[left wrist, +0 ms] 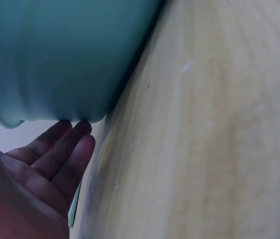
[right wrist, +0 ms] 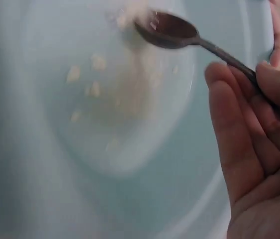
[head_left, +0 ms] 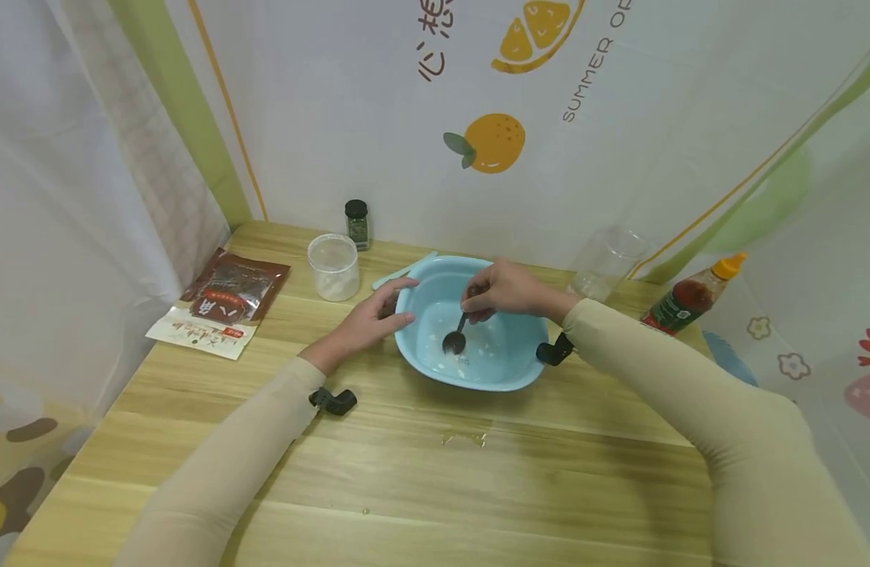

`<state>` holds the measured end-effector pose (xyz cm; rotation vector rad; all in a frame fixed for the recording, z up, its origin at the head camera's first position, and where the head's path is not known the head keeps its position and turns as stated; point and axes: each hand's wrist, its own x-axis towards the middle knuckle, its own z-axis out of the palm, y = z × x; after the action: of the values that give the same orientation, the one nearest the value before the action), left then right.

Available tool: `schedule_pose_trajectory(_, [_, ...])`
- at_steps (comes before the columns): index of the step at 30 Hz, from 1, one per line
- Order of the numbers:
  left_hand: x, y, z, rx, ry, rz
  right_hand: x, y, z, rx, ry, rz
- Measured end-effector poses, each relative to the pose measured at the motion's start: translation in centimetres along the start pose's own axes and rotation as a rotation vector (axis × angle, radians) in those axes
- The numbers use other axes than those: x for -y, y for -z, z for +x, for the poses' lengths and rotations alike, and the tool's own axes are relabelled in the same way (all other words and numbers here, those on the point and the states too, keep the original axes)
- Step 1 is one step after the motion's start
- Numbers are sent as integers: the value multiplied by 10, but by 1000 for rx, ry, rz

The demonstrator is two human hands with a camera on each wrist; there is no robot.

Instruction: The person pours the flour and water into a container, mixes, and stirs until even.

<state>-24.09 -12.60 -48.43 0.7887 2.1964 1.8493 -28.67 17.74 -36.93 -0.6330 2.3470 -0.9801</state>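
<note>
A light blue plastic basin (head_left: pixel 505 382) stands on the table, with pale bits scattered over its bottom, perhaps in shallow liquid. My right hand (head_left: pixel 505 293) pinches the handle of a dark brown spoon (head_left: pixel 454 342) between thumb and fingers. The spoon's bowl hangs low inside the basin; in the right wrist view pale matter blurs beside its tip. At the basin's left side, my left hand (head_left: pixel 367 321) touches the rim and outer wall. Three nearly straight fingers (left wrist: pixel 62 154) meet the wall in the left wrist view.
Left of the basin stand a clear tub (head_left: pixel 335 272) with whitish contents and a black-capped spice jar (head_left: pixel 357 227). A brown and white packet (head_left: pixel 229 303) lies further left. Behind the right arm are a clear container (head_left: pixel 615 252) and a yellow-capped sauce bottle (head_left: pixel 690 298). A pale blue stick (head_left: pixel 388 277) lies behind the basin.
</note>
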Motion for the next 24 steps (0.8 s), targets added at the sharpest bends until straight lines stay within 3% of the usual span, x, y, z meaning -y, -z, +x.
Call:
schedule_pose_trajectory(4, [-2,0,1,4,-5,20,-6,10,-6,10,-39,-1])
schedule_pose_trajectory(11, [-4,1,2,11,9,34,-11,24,-5,-178,-90,-74])
schedule_pose_trajectory(15, [-5,0,1,8,16,35,-9,22,1,-221,-116,-85])
schedule_pose_trajectory(19, [-6,0,0,3,14,26,-3,14,5,-195,-98,-24])
schedule_pose_trajectory(24, [-6,0,0,2,15,23,3,7,2,-76,-69,39])
